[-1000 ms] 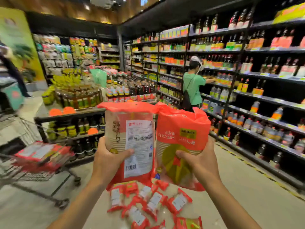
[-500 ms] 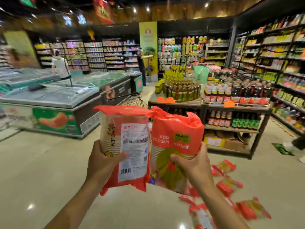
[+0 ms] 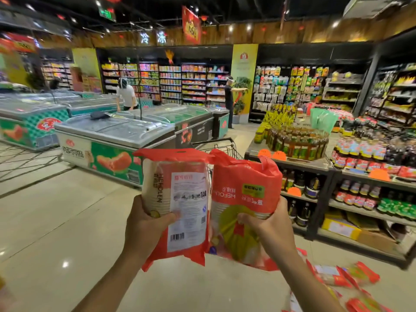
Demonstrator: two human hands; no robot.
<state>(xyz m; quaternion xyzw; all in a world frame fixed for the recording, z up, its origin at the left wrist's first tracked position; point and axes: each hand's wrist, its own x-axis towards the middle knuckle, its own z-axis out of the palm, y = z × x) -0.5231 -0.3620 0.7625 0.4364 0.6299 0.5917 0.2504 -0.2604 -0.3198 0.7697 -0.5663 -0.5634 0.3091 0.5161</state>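
I hold two red and white packets upright in front of me, side by side and touching. My left hand (image 3: 147, 228) grips the left packet (image 3: 180, 194), whose white label and barcode face me. My right hand (image 3: 267, 226) grips the right packet (image 3: 243, 199), which is upside down with its red and green printed front towards me. Both packets hang over the shiny floor at chest height.
Several similar red packets (image 3: 342, 274) lie on the floor at the lower right. A shopping cart (image 3: 222, 146) stands behind the packets. Chest freezers (image 3: 108, 136) stand at the left, a bottle display shelf (image 3: 315, 167) at the right. Two people stand far back.
My view has swung left, from the bottle aisle to the freezers. The packets stay in the same grip in both hands. The packets on the floor now lie at the lower right.
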